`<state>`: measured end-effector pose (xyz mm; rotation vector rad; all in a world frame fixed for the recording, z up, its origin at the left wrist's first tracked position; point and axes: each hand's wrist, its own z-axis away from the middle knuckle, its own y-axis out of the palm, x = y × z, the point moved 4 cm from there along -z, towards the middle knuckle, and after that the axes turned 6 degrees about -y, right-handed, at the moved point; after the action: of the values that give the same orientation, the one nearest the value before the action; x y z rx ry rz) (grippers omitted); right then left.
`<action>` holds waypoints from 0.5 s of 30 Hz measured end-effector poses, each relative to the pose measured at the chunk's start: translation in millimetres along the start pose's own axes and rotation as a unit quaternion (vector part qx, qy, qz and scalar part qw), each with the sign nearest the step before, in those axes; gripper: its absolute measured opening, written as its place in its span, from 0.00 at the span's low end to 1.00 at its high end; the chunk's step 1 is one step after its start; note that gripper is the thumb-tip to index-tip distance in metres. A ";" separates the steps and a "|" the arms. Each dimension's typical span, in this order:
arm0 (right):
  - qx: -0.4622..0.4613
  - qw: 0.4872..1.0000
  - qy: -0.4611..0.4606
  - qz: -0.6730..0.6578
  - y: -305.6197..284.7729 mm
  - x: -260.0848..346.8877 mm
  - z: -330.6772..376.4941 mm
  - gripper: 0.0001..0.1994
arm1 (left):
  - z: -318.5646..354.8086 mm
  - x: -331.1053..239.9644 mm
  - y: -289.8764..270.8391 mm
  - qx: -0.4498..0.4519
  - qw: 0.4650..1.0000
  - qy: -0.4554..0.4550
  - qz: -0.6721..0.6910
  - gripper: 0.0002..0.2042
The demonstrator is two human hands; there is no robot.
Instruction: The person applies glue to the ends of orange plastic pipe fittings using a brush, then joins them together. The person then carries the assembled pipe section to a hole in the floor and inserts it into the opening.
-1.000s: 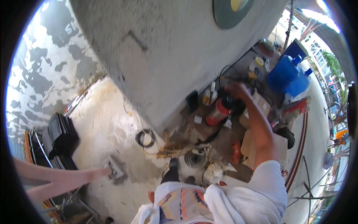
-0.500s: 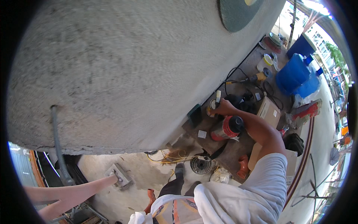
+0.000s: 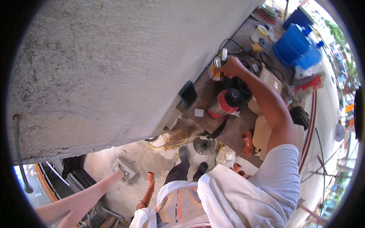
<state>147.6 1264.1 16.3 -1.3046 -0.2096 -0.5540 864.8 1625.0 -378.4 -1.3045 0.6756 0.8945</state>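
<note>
My right arm reaches forward over the cluttered ledge. My right hand is closed around the side of a metal can with a yellow and white label. A brush with a pale end stands up at the can, beside my fingers; its lower part is hidden. Nearer to me, a grey and red flask with a black lid stands below my forearm. Dark items, partly covered by my wrist, lie just behind it. My left hand is outside the picture.
A rough plastered wall fills the left. Blue water jugs, a yellow power tool with cables and a cardboard box crowd the ledge. Below are a round black grille, an orange pipe and a pinkish forked post.
My right hand has moved farther away from the flask, and the can and brush have moved with it. The view has shifted, and the dark disc on the wall is out of sight.
</note>
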 end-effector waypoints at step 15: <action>-0.168 0.971 0.135 0.105 -201.0 63.8 394.1 0.30 | 6.3 -4.7 -114.1 0.328 0.790 -0.469 -0.222 0.12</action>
<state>164.5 1590.2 321.4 -1.5395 0.2564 -0.5958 959.7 1627.1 -314.5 -0.2485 -0.1418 0.6918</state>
